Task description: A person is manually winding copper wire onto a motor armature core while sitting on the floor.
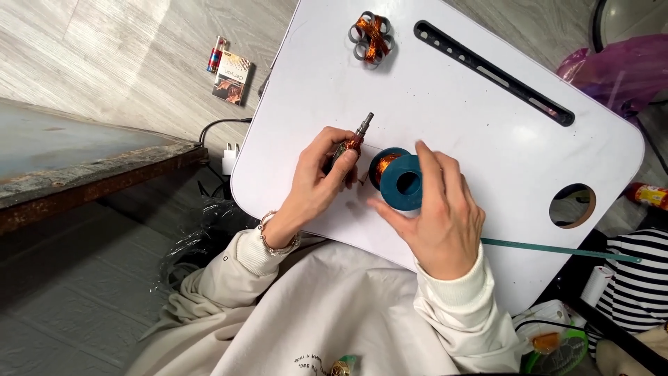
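Head view: our left hand (316, 182) grips a small copper-wound rotor (353, 139), shaft tilted up-right. Our right hand (437, 209) closes around a blue wire spool (401, 181), just beside it, on the white worktop (487, 132). Another copper coil (371, 37) lies near the far edge.

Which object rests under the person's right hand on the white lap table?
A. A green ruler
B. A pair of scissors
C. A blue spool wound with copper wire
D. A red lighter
C: the right hand rests its fingers on a blue spool of copper wire lying on the white lap table, while the left hand holds a small wound metal shaft.
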